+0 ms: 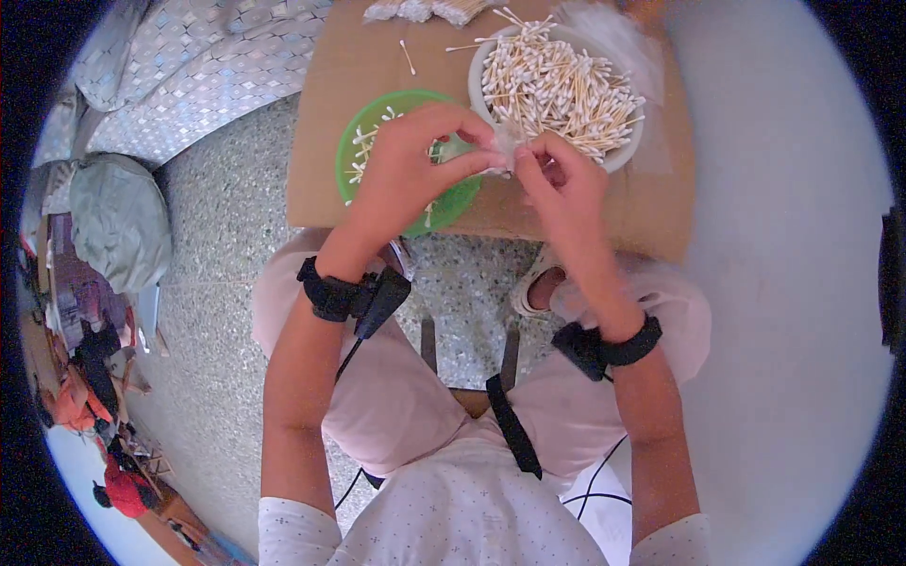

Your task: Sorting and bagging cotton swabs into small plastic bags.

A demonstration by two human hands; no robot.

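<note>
My left hand (401, 170) and my right hand (571, 193) meet above the near side of the board, both with fingers pinched. Between their fingertips is a small, crumpled clear plastic bag (508, 141); whether anything is inside it cannot be made out. Under my left hand stands a green bowl (343, 160) with scattered cotton swabs (360, 138), partly hidden by that hand. Just beyond my right hand, a white bowl (625, 158) is heaped with cotton swabs (562, 90).
The bowls rest on a brown cardboard-like surface (623, 212). One loose cotton swab (408, 58) lies behind the green bowl. Bundled swabs (461, 9) are at the far edge, and clear plastic (628, 47) lies beside the white bowl. A pale wall (783, 283) borders the right.
</note>
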